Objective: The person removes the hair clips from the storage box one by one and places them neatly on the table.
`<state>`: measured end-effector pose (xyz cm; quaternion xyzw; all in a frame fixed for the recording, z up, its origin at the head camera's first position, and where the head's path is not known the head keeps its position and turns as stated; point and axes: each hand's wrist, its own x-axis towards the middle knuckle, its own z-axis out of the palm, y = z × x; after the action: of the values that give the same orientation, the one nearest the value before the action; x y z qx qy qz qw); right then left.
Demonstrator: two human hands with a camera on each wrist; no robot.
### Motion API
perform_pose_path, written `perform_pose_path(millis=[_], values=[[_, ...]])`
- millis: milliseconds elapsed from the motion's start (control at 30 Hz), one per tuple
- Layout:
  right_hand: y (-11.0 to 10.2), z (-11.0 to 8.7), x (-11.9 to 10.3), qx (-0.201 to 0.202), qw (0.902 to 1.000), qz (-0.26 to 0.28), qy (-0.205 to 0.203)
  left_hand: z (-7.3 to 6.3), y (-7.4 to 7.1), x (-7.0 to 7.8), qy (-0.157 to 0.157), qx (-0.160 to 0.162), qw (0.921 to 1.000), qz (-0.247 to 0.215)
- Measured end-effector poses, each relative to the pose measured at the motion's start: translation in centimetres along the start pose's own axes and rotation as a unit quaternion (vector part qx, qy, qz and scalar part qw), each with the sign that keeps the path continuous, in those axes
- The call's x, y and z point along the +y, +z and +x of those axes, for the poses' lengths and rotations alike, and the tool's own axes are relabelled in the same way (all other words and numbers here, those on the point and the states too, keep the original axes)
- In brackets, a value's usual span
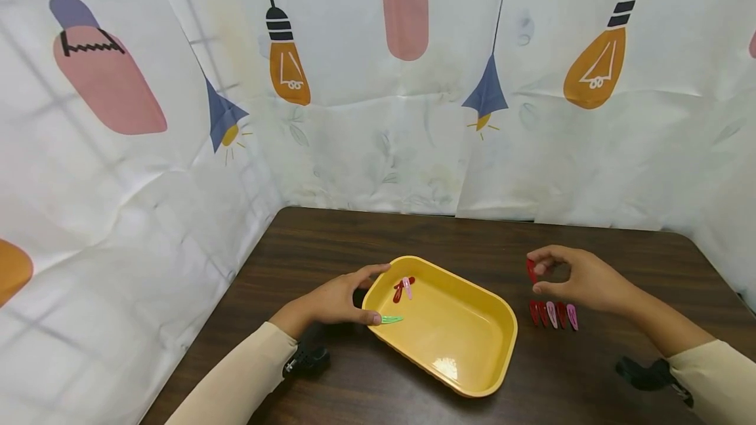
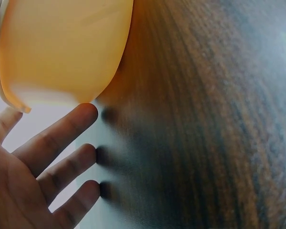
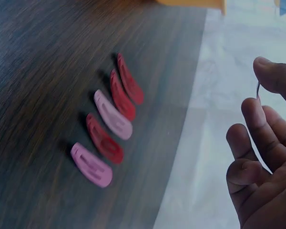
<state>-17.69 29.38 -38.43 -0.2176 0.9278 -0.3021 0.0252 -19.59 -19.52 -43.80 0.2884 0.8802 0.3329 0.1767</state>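
My left hand holds the left end of a yellow tray, thumb on the near rim and index finger at the far corner. In the left wrist view the other fingers extend below the tray's end. Inside the tray, a green snap hair clip lies by the thumb, and a pink clip lies against red clips. To the tray's right, my right hand pinches a red hair clip above the table; the right wrist view shows it edge-on between thumb and finger.
A row of several hair clips, red and pink, lies on the dark wooden table just below the right hand. White curtain with printed lamps hangs behind the table and along its left side.
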Motion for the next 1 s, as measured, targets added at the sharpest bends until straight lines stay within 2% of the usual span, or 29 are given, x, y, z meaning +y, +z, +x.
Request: perform_pose_path(millis=[267, 1000], values=[[-0.5, -0.9, 1.2, 0.001, 0.9999, -0.006, 0.011, 0.0, 0.1, 0.0, -0.003, 0.001, 1.0000, -0.002], [0.2, -4.0, 5.7, 0.009, 0.9989, -0.028, 0.038, 0.0, 0.0, -0.1, -0.007, 0.002, 1.0000, 0.004]])
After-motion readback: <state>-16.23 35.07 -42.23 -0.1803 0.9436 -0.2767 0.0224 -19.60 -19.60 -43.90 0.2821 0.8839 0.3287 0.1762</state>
